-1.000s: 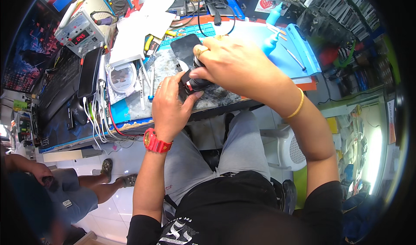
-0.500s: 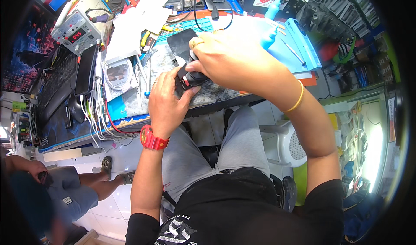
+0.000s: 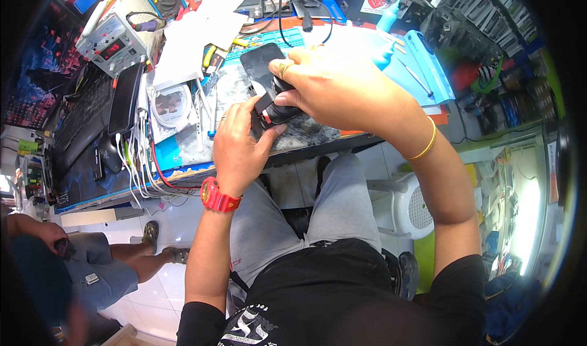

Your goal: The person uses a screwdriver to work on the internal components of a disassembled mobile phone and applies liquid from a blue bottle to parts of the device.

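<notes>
2 hands (image 3: 239, 143) (image 3: 327, 84) holding black object (image 3: 286, 111) | left: thumb and fingers astride it | right: arched above

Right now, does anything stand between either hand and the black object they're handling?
Nothing visible does: the left hand and right hand both touch the black object, though the right hand hides part of it.

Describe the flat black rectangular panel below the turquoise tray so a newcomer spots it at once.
On the cluttered workbench across the top of the view, find the mottled grey mat. Over its far side, just below the flat turquoise tray, is the flat black rectangular panel. Unlike the black slab-shaped device farther left, it sits right beside the person's right grip.
</notes>
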Tool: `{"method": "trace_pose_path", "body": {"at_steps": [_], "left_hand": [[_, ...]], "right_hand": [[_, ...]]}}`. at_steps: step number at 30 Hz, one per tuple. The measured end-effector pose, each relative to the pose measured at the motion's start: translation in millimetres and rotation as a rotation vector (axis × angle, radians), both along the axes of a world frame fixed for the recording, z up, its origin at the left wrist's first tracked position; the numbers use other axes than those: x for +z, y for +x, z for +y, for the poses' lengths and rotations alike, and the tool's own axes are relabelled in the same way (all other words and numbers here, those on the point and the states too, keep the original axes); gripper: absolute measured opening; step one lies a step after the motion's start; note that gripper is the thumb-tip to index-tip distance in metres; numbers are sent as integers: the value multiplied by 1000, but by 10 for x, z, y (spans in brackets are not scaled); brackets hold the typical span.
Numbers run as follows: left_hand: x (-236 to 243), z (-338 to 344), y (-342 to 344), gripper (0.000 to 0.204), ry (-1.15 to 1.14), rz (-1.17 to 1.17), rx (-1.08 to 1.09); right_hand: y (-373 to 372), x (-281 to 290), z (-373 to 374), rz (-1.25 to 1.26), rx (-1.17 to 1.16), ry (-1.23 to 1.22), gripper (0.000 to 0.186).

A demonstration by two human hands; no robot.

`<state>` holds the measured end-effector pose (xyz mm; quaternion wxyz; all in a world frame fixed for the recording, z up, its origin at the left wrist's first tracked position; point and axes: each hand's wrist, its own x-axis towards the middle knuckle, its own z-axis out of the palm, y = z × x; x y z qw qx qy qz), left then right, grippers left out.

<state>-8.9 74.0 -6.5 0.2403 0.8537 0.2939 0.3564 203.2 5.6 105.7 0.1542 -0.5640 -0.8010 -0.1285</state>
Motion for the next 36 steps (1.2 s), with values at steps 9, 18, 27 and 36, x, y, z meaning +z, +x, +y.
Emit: {"method": "trace_pose_path", "body": {"at_steps": [9,18,27,36], "left_hand": [[-5,1,-2,61,2,-2,0],[-9,9,-2,59,-20,-38,8],[60,-283,291,63,165,-35,130],[-82,-359,287,65,58,-12,154]], "right_hand": [[32,-36,-46,66,10,18,37],[-45,20,-32,125,-130,-232,45],[245,216,-64,103,-132,-294,45],[172,195,-100,59,-81,-237,36]]}}
